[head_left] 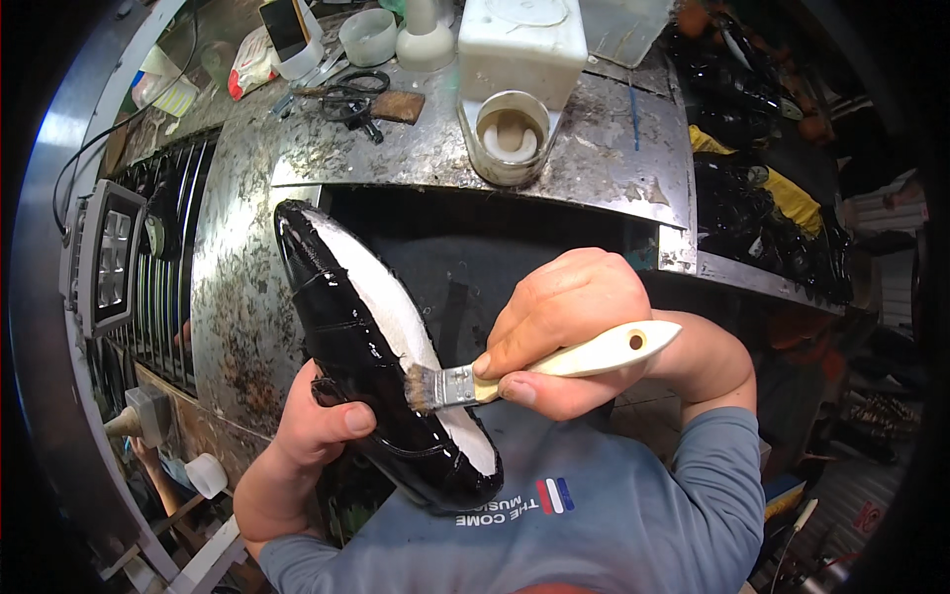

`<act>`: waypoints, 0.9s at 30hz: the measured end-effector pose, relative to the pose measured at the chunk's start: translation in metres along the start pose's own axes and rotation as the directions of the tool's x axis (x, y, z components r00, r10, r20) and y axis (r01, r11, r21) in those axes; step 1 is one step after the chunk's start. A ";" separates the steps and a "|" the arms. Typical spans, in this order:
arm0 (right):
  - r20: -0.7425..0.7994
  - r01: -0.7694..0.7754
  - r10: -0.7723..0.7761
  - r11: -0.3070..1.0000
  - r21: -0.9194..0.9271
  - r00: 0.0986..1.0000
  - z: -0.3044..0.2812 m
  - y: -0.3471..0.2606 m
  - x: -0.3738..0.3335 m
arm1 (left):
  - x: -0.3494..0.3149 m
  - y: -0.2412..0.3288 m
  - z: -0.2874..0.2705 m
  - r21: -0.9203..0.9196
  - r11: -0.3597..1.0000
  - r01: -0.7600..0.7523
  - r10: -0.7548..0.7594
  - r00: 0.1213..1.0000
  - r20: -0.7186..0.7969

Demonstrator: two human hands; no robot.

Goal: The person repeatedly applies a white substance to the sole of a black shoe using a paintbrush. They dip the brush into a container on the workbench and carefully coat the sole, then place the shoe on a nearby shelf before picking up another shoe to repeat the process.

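A glossy black shoe point(346, 327) is tilted in front of me, its long pale underside turned up and to the right. My left hand point(315, 421) grips it from the left, thumb pressed over the black upper; the other fingers are mostly hidden behind the shoe. Between the thumb and fingers of my right hand point(569, 322) is a flat paintbrush point(618, 348) with a cream handle and a metal ferrule. The brush's bristles touch the shoe where the black edge meets the pale underside, toward its near end.
Ahead lies a stained metal bench point(604, 163). On it stand a glass jar point(508, 163) holding cloudy liquid, a white plastic container point(520, 64), a cup point(368, 38) and black scissors point(346, 97). A lamp point(111, 259) is at left; black shoes point(757, 213) fill the right side.
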State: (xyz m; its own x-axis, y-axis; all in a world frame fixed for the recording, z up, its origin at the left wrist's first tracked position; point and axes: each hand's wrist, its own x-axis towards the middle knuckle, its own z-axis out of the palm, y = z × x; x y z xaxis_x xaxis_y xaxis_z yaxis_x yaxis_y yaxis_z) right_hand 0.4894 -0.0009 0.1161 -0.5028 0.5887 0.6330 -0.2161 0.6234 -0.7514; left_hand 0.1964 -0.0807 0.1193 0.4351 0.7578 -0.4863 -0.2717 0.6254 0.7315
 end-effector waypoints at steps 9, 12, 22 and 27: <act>-0.367 -0.426 0.275 0.792 -0.438 0.889 -0.093 0.051 0.006 | -0.003 -0.005 0.000 0.082 0.992 -0.095 0.100 0.993 -0.062; -0.314 -0.405 0.256 0.604 -0.687 0.914 -0.104 0.081 -0.002 | -0.004 -0.006 0.003 0.143 0.982 -0.124 0.139 0.985 -0.103; -0.180 -0.103 -0.110 0.497 -0.862 0.978 -0.093 0.078 0.003 | -0.004 0.002 0.007 0.196 0.969 -0.147 0.175 0.975 -0.134; -0.201 -0.202 0.058 0.498 -0.843 0.978 -0.093 0.095 -0.019 | -0.005 0.004 0.005 0.230 0.959 -0.164 0.202 0.968 -0.152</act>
State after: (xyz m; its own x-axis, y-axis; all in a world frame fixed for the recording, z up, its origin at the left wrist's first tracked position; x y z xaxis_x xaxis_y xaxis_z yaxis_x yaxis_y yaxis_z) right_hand 0.5557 0.0953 0.0497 -0.3363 0.7148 0.6131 0.6996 0.6254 -0.3454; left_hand 0.1972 -0.0829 0.1265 0.2354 0.8877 -0.3957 -0.1341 0.4329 0.8914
